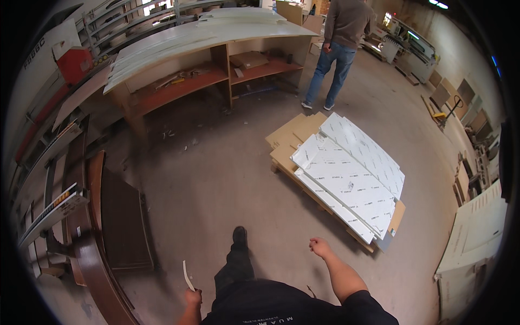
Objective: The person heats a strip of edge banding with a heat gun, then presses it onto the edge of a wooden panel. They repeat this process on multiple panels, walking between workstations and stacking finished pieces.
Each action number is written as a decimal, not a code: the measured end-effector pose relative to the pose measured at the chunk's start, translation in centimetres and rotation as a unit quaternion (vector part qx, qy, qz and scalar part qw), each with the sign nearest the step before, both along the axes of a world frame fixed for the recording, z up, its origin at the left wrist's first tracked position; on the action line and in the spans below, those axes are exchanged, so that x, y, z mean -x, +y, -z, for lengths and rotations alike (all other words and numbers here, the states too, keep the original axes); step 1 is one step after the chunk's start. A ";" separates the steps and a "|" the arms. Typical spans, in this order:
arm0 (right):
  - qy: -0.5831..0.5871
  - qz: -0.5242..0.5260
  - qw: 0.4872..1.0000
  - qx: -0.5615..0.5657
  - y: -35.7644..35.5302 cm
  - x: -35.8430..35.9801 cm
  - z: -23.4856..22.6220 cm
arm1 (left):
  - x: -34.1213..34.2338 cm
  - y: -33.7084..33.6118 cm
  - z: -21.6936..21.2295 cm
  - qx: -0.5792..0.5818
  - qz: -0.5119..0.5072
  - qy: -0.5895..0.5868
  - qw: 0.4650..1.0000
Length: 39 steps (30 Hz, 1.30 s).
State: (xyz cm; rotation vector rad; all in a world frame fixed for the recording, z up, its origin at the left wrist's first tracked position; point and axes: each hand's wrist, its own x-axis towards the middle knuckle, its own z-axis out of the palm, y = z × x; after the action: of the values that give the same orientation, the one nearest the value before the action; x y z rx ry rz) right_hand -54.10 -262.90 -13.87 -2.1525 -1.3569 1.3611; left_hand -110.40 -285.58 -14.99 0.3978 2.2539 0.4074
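My left hand [193, 296] is closed round the lower end of a thin, slightly curved white strip [187, 275], which points upward from the fist. My right hand [319, 246] is held out in front of me with its fingers curled in, and nothing shows in it. Nearest to that hand is a pallet stack of panels [346, 179] wrapped in white printed film, lying on brown cardboard sheets [292, 135]. The hand is apart from the stack.
A long workbench [179, 46] with reddish shelves stands ahead, with scraps on the floor before it. Beyond the stack, a person in jeans [331, 65] stands turned away. Dark boards [124, 222] lean at the left. White panels [471, 238] and a yellow pallet jack [437, 115] are at the right.
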 end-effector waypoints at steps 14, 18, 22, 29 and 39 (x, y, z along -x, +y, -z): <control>0.000 -0.138 0.988 0.073 30.8 13.0 -4.1 | 12.3 55.3 -7.9 -0.126 0.113 -0.010 0.986; -0.078 -0.201 0.973 0.079 37.8 9.8 2.9 | 10.4 67.4 -5.2 -0.095 0.137 -0.055 0.984; -0.153 -0.280 0.931 0.177 47.8 8.2 5.4 | 8.1 78.1 -3.3 -0.006 0.229 -0.067 0.971; 0.023 -0.003 0.998 0.054 71.6 8.7 -4.0 | 7.2 100.3 -5.0 -0.085 0.268 -0.064 0.958; -0.067 0.062 0.996 -0.012 95.2 5.0 -3.9 | 1.2 129.9 -2.7 0.010 0.488 -0.042 0.872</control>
State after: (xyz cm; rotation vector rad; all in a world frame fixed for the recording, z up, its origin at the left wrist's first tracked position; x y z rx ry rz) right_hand -59.13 -167.75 -9.92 -2.3077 -1.2545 1.1678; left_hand -111.56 -155.70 -12.33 1.3772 1.6808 -0.1380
